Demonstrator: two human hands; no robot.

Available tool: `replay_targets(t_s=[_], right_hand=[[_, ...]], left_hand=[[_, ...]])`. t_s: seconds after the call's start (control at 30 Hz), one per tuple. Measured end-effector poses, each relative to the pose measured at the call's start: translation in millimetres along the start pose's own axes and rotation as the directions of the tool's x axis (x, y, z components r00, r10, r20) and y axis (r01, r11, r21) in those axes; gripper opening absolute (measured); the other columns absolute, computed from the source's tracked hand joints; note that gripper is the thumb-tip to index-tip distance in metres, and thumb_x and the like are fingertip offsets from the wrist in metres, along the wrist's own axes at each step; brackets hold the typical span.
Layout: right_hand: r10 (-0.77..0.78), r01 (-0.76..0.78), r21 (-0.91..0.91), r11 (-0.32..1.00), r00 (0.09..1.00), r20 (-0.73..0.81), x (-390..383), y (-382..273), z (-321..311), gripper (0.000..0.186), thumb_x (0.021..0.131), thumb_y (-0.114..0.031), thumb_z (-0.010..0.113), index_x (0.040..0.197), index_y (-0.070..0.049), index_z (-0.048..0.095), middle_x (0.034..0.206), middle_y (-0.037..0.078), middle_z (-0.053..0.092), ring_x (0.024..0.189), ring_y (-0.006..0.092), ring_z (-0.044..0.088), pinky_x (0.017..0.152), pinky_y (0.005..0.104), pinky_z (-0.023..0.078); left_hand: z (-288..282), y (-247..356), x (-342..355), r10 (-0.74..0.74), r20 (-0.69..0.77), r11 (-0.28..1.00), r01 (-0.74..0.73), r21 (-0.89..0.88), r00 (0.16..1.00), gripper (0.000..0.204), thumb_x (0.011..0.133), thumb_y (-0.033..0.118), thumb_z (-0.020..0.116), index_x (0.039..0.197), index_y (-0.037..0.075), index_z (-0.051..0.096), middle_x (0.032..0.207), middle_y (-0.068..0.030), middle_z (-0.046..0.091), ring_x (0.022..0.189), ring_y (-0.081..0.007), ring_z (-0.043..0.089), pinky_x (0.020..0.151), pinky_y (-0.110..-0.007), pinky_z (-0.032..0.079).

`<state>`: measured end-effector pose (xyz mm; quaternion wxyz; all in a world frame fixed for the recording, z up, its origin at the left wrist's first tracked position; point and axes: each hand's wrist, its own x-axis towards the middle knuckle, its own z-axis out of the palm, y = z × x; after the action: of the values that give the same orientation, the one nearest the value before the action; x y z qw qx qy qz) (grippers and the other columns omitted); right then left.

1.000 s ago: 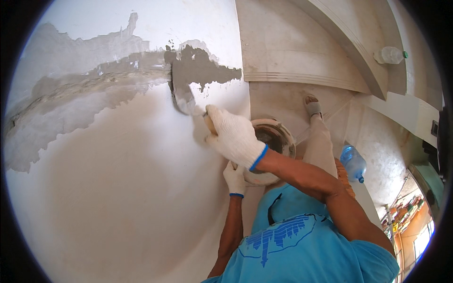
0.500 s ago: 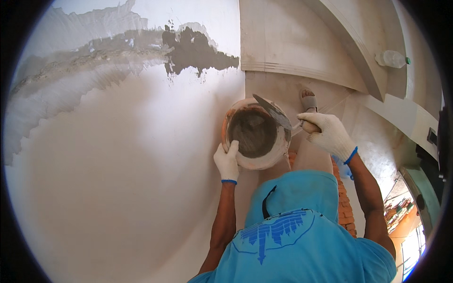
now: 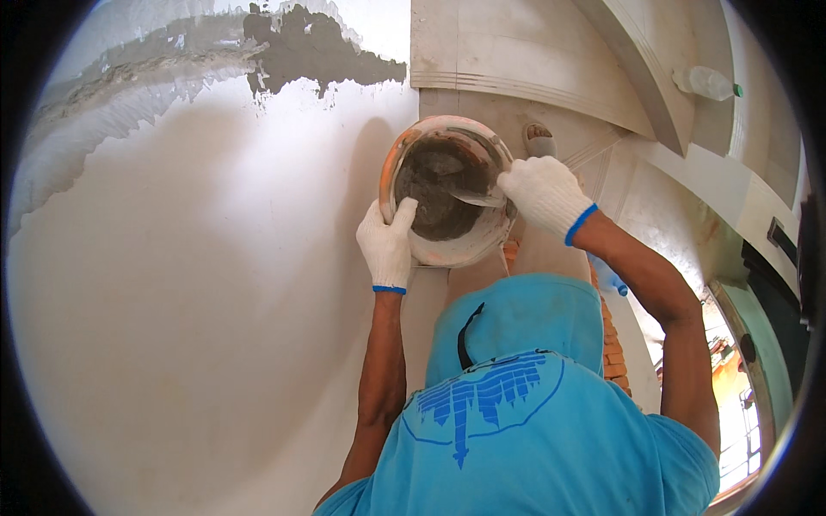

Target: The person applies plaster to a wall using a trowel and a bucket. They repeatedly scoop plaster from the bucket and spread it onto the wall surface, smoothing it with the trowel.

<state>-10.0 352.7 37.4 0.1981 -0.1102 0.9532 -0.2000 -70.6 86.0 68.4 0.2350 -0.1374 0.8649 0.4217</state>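
Note:
My left hand (image 3: 385,242), in a white knit glove with a blue cuff, grips the left rim of a round, stained bucket (image 3: 394,163), its thumb over the edge. Grey wet mortar (image 3: 430,215) lies inside. My right hand (image 3: 542,193), gloved the same way, is closed round a trowel's handle at the bucket's right rim; the trowel's blade (image 3: 471,194) dips into the mortar. To the upper left, a dark fresh mortar patch (image 3: 301,47) and a lighter grey band (image 3: 129,73) mark the white wall (image 3: 198,284).
A clear bottle (image 3: 705,83) rests on a beige stepped surface (image 3: 533,52) at upper right. My sandalled foot (image 3: 540,142) is beyond the bucket. Orange bricks (image 3: 613,361) and a blue bottle (image 3: 609,273) show beside my legs. A bright opening (image 3: 740,413) is at lower right.
My right hand moved the trowel from the wall down to the bucket, and its blade now sits inside. My left hand holds the bucket higher in the picture than half a second ago.

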Motion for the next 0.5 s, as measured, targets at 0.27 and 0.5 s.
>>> replay_targets(t_s=[0.27,0.5], right_hand=[[-0.022,0.014,-0.217,0.976,0.999,-0.034,27,-15,9,0.007,0.074,-0.011,0.078,0.080,-0.008,0.080,0.080,0.014,0.076,0.075,0.0276,0.078,0.060,0.0410,0.059],[-0.060,0.079,-0.214,0.974,0.994,0.094,41,-21,2,0.011,0.071,-0.012,0.080,0.081,-0.009,0.083,0.077,0.013,0.076,0.077,0.0301,0.079,0.061,0.0471,0.061]], left_hand=[[5,9,-4,0.031,0.026,0.997,-0.033,0.065,0.999,0.031,0.094,0.023,0.078,0.106,-0.005,0.074,0.087,-0.0037,0.069,0.083,-0.0121,0.060,0.079,-0.031,0.051],[7,7,-4,0.077,0.018,0.987,-0.078,0.141,0.997,0.032,0.091,0.025,0.079,0.101,-0.005,0.072,0.084,-0.0064,0.066,0.079,-0.0151,0.059,0.078,-0.034,0.051]])
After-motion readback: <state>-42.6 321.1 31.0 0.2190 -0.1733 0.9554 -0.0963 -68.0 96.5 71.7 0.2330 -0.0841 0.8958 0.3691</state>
